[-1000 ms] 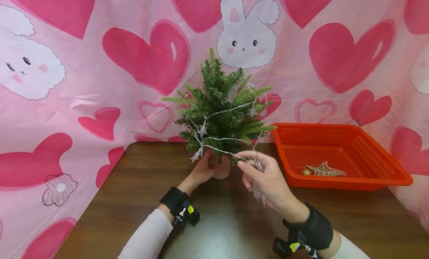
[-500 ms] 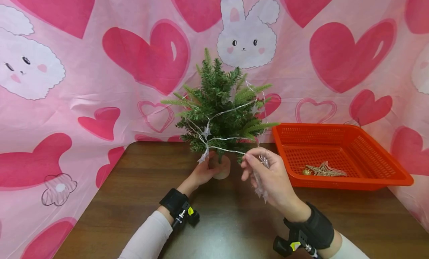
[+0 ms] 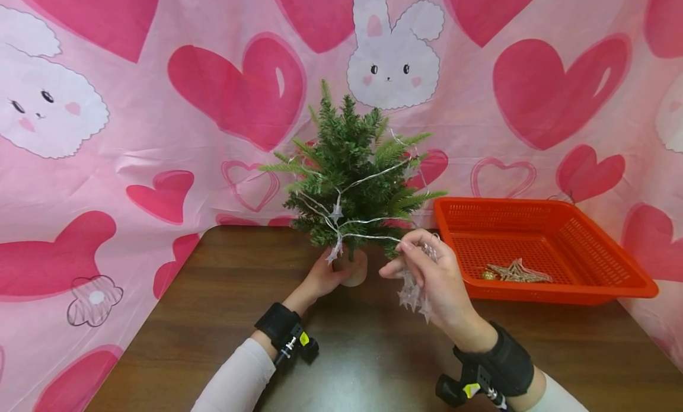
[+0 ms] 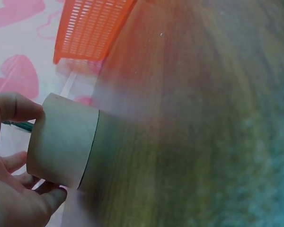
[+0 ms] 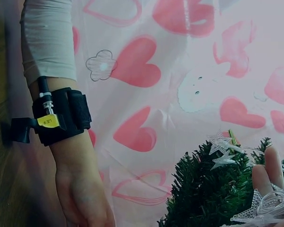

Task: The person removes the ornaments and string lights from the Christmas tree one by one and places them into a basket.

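Note:
A small artificial Christmas tree [image 3: 349,163] stands on a round wooden base [image 3: 354,268]. My left hand [image 3: 319,277] grips that base, thumb and fingers on either side of the pale cylinder [image 4: 64,139] in the left wrist view. Clear string lights [image 3: 370,237] with translucent stars wind round the branches. My right hand [image 3: 440,281] pinches the wire between thumb and forefinger, right of the lower branches, and the strand runs taut to the tree. A bunch of star lights [image 3: 411,293] hangs from the right palm; loops of it show near the fingers [image 5: 273,165] in the right wrist view.
An orange plastic basket [image 3: 539,290] sits on the right of the brown wooden table [image 3: 213,317]. Inside lie a glittery gold star [image 3: 517,271] and a small gold ball [image 3: 488,275]. Behind hangs a pink cloth [image 3: 213,121] with hearts and rabbits.
My right hand has moved a little to the right, drawing the wire out. The tree has turned slightly, and its front stars have shifted right. My left hand keeps holding the base.

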Tool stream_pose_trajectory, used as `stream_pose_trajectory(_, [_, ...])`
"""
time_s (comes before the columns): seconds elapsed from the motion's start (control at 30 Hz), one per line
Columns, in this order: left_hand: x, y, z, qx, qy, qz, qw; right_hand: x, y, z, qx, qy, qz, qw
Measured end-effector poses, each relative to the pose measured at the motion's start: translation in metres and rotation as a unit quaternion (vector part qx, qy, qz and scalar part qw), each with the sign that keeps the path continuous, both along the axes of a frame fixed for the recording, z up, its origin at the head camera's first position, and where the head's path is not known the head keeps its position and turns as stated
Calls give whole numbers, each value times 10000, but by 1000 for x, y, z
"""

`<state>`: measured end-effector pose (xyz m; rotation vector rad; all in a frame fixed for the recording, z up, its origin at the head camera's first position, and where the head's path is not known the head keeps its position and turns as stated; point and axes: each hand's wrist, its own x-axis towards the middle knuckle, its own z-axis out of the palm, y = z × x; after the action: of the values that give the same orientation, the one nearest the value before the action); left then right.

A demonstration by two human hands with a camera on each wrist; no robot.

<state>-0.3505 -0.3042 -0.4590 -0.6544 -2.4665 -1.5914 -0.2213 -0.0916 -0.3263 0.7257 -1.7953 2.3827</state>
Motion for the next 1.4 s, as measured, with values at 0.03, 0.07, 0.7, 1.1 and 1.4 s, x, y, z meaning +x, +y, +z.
stream_pose_trajectory(0.03, [1,0,0,-4,-2,6,10000,0,0,0,-31,28,-14,10000])
stream_pose_trajectory(0.07, [1,0,0,7,-9,12,10000,0,0,1,-61,51,-41,10000])
stream_pose_trajectory(0.7, [4,0,1,-270,94,310,9991,-4,-7,8,-1249,905,1350,9788])
stream_pose_trajectory(1.1, [2,-2,-5,-621,90,574,9964,-7,-13,10,-1806,1173,1432,9660])
stream_pose_trajectory(1.4, [1,-3,0,-255,-421,427,9979,-9,-15,15,-1476,449,703,9855])
